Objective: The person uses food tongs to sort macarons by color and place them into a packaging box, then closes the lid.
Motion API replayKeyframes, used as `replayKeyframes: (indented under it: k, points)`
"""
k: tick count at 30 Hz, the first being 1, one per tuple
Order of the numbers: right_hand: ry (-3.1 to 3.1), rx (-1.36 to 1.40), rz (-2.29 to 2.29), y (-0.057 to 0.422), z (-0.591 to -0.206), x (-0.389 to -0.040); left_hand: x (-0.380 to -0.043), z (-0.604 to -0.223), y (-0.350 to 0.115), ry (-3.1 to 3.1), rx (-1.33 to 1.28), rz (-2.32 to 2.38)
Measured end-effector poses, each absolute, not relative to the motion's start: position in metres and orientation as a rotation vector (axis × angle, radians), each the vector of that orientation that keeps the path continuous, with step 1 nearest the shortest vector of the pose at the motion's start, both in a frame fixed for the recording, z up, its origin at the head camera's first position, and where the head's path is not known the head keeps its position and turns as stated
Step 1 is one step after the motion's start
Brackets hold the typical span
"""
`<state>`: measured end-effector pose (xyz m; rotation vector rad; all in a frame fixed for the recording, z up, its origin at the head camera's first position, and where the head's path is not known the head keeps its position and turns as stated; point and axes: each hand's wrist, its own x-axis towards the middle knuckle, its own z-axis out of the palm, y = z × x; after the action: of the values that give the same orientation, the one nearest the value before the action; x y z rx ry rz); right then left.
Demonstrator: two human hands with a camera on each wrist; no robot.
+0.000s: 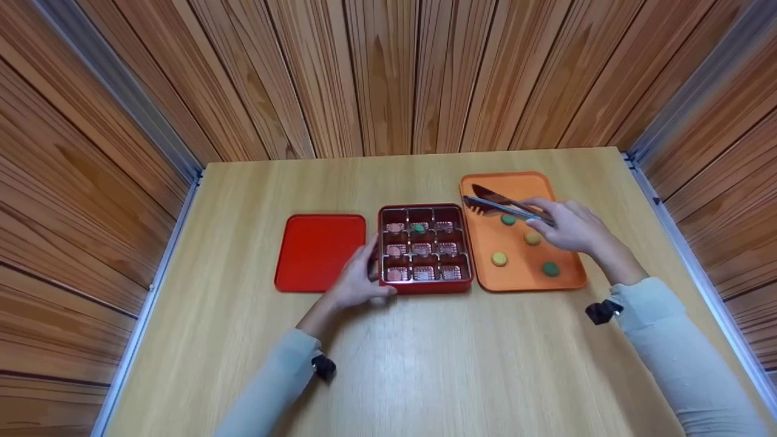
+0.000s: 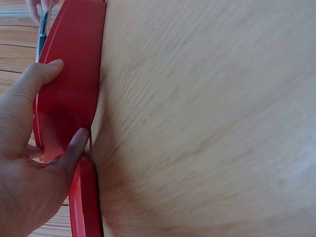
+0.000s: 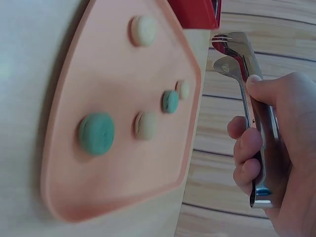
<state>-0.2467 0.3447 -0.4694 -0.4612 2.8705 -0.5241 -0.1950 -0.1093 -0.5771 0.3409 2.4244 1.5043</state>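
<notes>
My left hand point(image 1: 358, 279) holds the dark red compartment box point(image 1: 425, 290) at its near left corner, the thumb on the front wall and the fingers along the left side. Pink macarons point(image 1: 395, 250) fill the box's left column, and a green macaron point(image 1: 419, 227) lies in the back middle compartment. My right hand point(image 1: 567, 224) grips metal serving tongs point(image 3: 266, 133), thumb on one arm and fingers curled round the other. Their fork and spoon ends stand apart with nothing between them, above the orange tray point(image 1: 522, 279). Green macarons point(image 1: 550, 269) and yellow macarons point(image 1: 499, 259) lie spread on that tray.
A flat red lid point(image 1: 318, 252) lies left of the box, close to my left hand. The tray stands right beside the box's right side. Wooden plank walls point(image 1: 388, 73) enclose the table point(image 1: 388, 364) at the back and sides.
</notes>
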Motion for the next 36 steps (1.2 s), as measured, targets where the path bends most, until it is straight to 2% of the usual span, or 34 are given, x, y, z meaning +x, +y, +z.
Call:
replayKeyframes:
  k: [15, 36]
  points:
    - [2.838, -0.33, -0.479, 0.386, -0.476, -0.237, -0.193, -0.578, -0.111, 2.441, 0.344, 1.495]
    - [2.782, -0.237, -0.46, 0.389, -0.497, -0.246, -0.196, -0.577, -0.11, 2.43, 0.343, 1.499]
